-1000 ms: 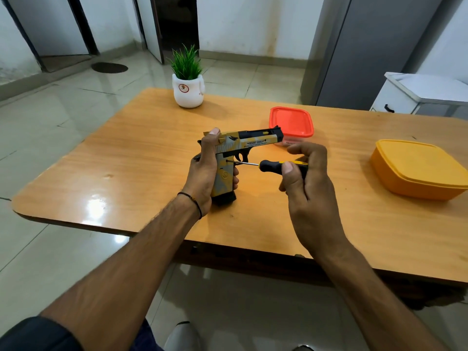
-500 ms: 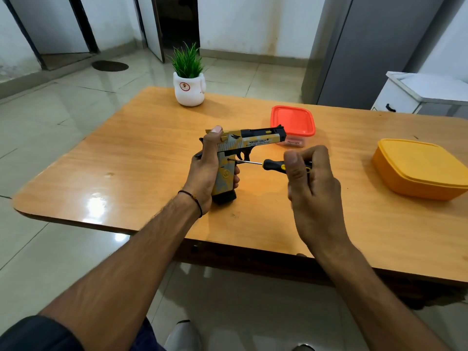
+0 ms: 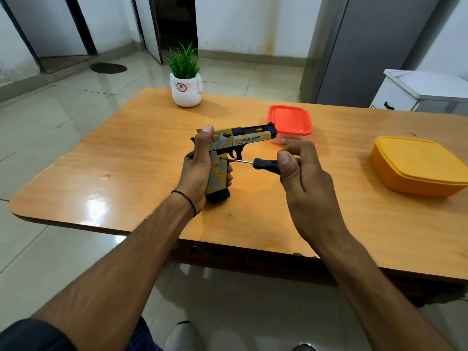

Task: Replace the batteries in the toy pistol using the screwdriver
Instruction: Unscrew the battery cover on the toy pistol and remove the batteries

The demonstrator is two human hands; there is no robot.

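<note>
A yellow, grey and black toy pistol (image 3: 249, 138) stands upright on its grip base on the wooden table (image 3: 126, 173), barrel pointing right. My left hand (image 3: 200, 171) wraps the grip from behind, thumb up on the slide. My right hand (image 3: 304, 181) pinches the black-handled screwdriver (image 3: 263, 163) held level, its thin metal tip touching the right side of the grip just below the trigger guard. The end of the handle is hidden under my fingers.
A small box with a red lid (image 3: 290, 120) sits right behind the pistol's muzzle. A closed yellow container (image 3: 415, 165) stands at the right. A white pot with a green plant (image 3: 186, 87) is at the far edge. A white cabinet (image 3: 417, 89) stands beyond the table.
My right hand's fingers have shifted around the screwdriver handle, covering more of its yellow end. The tip stays at the grip. The pistol and my left hand have held still.
</note>
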